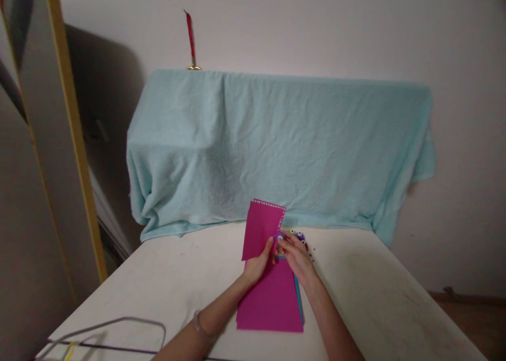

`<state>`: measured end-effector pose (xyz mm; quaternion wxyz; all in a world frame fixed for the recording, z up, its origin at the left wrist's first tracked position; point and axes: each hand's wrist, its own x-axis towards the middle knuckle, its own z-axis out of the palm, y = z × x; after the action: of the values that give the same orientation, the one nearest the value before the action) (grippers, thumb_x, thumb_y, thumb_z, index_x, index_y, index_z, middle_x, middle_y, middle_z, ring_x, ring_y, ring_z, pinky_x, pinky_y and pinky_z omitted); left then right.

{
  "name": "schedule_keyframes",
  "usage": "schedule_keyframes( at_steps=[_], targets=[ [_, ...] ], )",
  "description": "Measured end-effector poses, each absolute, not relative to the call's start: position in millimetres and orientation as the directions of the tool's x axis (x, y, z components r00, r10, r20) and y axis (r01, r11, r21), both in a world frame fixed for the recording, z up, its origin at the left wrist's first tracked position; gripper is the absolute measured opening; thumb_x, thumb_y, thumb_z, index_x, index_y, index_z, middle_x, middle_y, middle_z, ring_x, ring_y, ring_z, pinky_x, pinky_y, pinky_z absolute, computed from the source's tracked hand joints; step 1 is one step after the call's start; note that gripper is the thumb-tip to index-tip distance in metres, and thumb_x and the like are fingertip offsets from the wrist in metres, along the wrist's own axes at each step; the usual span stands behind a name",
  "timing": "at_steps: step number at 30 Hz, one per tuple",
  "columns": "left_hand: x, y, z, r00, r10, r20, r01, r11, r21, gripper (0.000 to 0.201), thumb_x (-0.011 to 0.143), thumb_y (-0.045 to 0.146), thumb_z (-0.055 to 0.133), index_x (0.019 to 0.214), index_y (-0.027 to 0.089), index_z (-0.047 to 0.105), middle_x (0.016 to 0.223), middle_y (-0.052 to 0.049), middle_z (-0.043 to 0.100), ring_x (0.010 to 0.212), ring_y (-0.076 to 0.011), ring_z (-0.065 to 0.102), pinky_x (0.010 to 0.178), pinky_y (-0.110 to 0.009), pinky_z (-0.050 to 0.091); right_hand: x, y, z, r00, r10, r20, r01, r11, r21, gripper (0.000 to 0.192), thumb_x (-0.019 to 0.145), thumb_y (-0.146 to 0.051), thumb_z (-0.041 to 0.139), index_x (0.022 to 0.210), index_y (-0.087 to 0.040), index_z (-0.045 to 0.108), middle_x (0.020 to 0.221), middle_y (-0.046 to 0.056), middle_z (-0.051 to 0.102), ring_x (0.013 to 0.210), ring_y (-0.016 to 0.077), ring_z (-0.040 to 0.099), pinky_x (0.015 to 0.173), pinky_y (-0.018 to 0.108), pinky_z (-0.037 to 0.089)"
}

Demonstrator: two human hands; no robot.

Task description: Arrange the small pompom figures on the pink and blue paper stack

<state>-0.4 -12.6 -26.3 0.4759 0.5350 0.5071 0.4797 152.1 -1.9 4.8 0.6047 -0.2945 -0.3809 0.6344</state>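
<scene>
My left hand (256, 269) is closed on a magenta card (261, 229), raised and tilted. A row of small white marks runs along the card's top and right edges. My right hand (298, 258) pinches a small purple piece (279, 236) with a white spot, close to the card's right edge; its exact kind is too small to make out. Beneath both hands lies a magenta sheet (271, 303), with a blue sheet (299, 300) showing along its right side. Small colourful pieces with eye-like spots (301, 237) sit just beyond my right hand, which partly hides them.
The white table (356, 298) backs onto a light blue cloth (300, 145) hung over something. Tiny red bits (312, 255) lie right of my right hand. A grey wire frame (130, 319) is at the front left. A gold-edged panel (75, 129) stands left.
</scene>
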Motion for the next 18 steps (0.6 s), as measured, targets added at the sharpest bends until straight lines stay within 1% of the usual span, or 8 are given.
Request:
schedule_keyframes(
  at_steps=[3, 5, 7, 9, 12, 15, 18],
  targets=[
    [3.4, -8.4, -27.6, 0.030, 0.998, -0.049, 0.185, 0.042, 0.982, 0.051, 0.079, 0.063, 0.050, 0.055, 0.022, 0.067, 0.052, -0.005, 0.062, 0.058, -0.0218, 0.060, 0.073, -0.033, 0.047, 153.9, -0.4, 4.2, -0.073, 0.995, 0.073, -0.524, 0.024, -0.851, 0.040, 0.060, -0.026, 0.084, 0.097, -0.021, 0.069, 0.081, 0.002, 0.067, 0.059, 0.0115, 0.056, 0.052, 0.023, 0.043],
    [6.0, -6.3, -27.1, 0.045, 0.998, -0.048, 0.218, 0.038, 0.975, 0.054, 0.080, 0.063, 0.047, 0.049, 0.022, 0.064, 0.054, -0.007, 0.064, 0.061, -0.0231, 0.061, 0.075, -0.034, 0.047, 155.0, -0.3, 4.8, -0.070, 0.994, 0.078, -0.499, 0.033, -0.866, 0.042, 0.060, -0.027, 0.084, 0.098, -0.021, 0.069, 0.080, 0.002, 0.067, 0.058, 0.0115, 0.057, 0.052, 0.023, 0.043],
    [6.9, -5.1, -25.4, 0.064, 0.997, -0.045, 0.235, 0.029, 0.971, 0.052, 0.081, 0.062, 0.049, 0.049, 0.022, 0.063, 0.057, -0.007, 0.065, 0.063, -0.0234, 0.062, 0.077, -0.035, 0.047, 155.9, -0.7, 6.0, -0.069, 0.993, 0.097, -0.470, 0.053, -0.881, 0.043, 0.060, -0.028, 0.084, 0.099, -0.020, 0.068, 0.078, 0.002, 0.067, 0.058, 0.0127, 0.058, 0.054, 0.025, 0.045],
    [5.9, -4.2, -23.4, 0.073, 0.995, -0.074, 0.236, 0.055, 0.970, 0.051, 0.081, 0.060, 0.050, 0.049, 0.022, 0.063, 0.056, -0.007, 0.064, 0.064, -0.0234, 0.062, 0.078, -0.035, 0.046, 156.8, -1.0, 6.6, -0.064, 0.991, 0.118, -0.446, 0.077, -0.891, 0.044, 0.060, -0.029, 0.084, 0.099, -0.019, 0.067, 0.076, 0.002, 0.068, 0.059, 0.0140, 0.059, 0.056, 0.027, 0.047],
    [2.8, -2.9, -22.2, 0.076, 0.992, -0.101, 0.194, 0.085, 0.977, 0.044, 0.078, 0.057, 0.055, 0.052, 0.023, 0.064, 0.053, -0.006, 0.061, 0.065, -0.0237, 0.062, 0.076, -0.033, 0.046, 157.7, 0.2, 5.1, -0.050, 0.990, 0.134, -0.421, 0.101, -0.902, 0.044, 0.060, -0.029, 0.085, 0.099, -0.017, 0.067, 0.074, 0.002, 0.068, 0.058, 0.0147, 0.060, 0.058, 0.028, 0.048],
    [1.6, -2.6, -22.4, 0.042, 0.996, -0.078, 0.114, 0.073, 0.991, 0.033, 0.076, 0.054, 0.060, 0.061, 0.024, 0.066, 0.050, -0.003, 0.058, 0.064, -0.0229, 0.061, 0.072, -0.031, 0.046, 157.6, 1.6, 2.6, -0.050, 0.992, 0.116, -0.416, 0.085, -0.906, 0.044, 0.059, -0.029, 0.085, 0.097, -0.016, 0.067, 0.075, 0.003, 0.069, 0.059, 0.0157, 0.062, 0.060, 0.029, 0.049],
    [3.2, -4.5, -19.8, 0.038, 0.997, -0.069, 0.070, 0.066, 0.995, 0.036, 0.076, 0.056, 0.057, 0.065, 0.023, 0.067, 0.050, -0.002, 0.057, 0.065, -0.0220, 0.061, 0.070, -0.029, 0.046, 157.4, 0.7, 3.0, -0.057, 0.995, 0.077, -0.435, 0.045, -0.899, 0.045, 0.057, -0.030, 0.087, 0.094, -0.015, 0.067, 0.076, 0.004, 0.069, 0.059, 0.0161, 0.063, 0.060, 0.029, 0.051]
  ],
)
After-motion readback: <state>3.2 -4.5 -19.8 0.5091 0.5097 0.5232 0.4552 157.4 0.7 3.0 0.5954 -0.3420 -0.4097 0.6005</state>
